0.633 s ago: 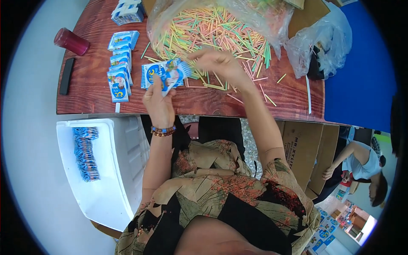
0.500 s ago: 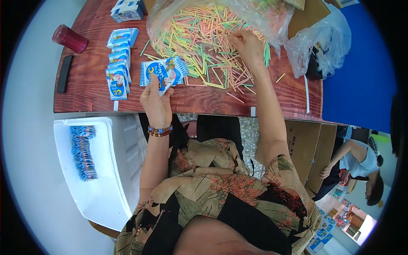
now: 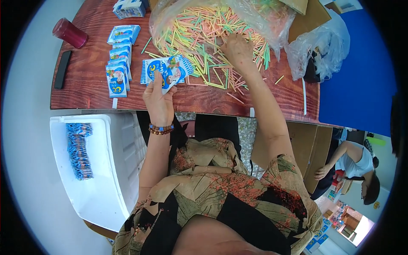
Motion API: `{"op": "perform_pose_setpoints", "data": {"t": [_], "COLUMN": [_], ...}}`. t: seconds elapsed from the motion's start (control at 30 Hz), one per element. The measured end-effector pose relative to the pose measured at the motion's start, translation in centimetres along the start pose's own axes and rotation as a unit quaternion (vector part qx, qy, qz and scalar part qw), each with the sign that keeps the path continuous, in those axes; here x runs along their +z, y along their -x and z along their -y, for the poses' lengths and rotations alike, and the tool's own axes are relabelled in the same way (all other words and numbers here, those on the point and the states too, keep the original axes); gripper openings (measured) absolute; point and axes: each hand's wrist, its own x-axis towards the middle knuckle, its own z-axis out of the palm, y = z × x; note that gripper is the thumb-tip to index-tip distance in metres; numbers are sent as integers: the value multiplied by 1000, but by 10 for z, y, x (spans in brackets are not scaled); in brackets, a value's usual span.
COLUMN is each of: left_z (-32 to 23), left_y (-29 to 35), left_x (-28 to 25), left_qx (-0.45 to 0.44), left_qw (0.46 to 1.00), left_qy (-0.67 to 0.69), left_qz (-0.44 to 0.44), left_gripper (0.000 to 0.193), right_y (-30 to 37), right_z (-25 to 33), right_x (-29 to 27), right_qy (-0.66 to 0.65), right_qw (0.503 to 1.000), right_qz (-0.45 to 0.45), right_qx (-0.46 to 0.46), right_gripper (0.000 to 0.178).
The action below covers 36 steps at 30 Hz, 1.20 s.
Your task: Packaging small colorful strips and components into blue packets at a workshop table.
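My left hand [image 3: 159,95] is closed on a blue-and-white packet [image 3: 172,77], its thumb on the printed front. Part of another packet shows beneath it. My right hand [image 3: 239,52] reaches into a heap of thin pastel sticks [image 3: 199,25] in yellow, pink and green. Its fingers curl down among the sticks; the fingertips are hidden, so what they hold cannot be made out. To the left of the held packet, a row of overlapping packets [image 3: 119,63] of the same kind lies on the reddish wooden table [image 3: 89,80].
Clear plastic [image 3: 263,21] surrounds the heap's far side. A red cup [image 3: 70,33] and a black bar [image 3: 63,70] are at far left. Below the table edge, a white foam box [image 3: 61,170] holds stacked packets. A plastic bag [image 3: 318,46] lies right; a co-worker [image 3: 352,159] is beyond.
My right hand has moved slightly left and down into the sticks, from a raised pinch to curled fingers. My left hand keeps the packet, its front now lying flatter.
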Motion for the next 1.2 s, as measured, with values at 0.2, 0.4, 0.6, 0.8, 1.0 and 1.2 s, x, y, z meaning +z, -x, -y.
{"op": "perform_pose_setpoints", "data": {"t": [0.2, 0.4, 0.6, 0.8, 1.0, 1.2], "left_z": [-3, -6, -3, -1, 2, 2], "left_y": [-1, -1, 3, 1, 4, 4], "left_x": [-11, -10, -8, -13, -5, -8], "left_qx": [4, 1, -11, -2, -15, -12], "left_qw": [1000, 1000, 1000, 1000, 1000, 1000], "left_qy": [8, 1, -1, 0, -3, 0], "left_qz": [2, -9, -7, 1, -2, 1], "left_gripper": [16, 16, 16, 16, 15, 16], "right_y": [16, 69, 59, 49, 39, 28], "right_z": [-21, -20, -24, -28, -28, -32], "right_x": [-42, -66, -45, -24, -5, 2], "right_qy": [-110, -56, -121, -149, -137, -128], "right_qw": [989, 976, 977, 976, 981, 982], "right_qz": [80, 148, 92, 60, 10, 13], "right_qx": [-52, -148, -150, -145, -139, -135], "right_gripper": [42, 70, 59, 45, 27, 23]}}
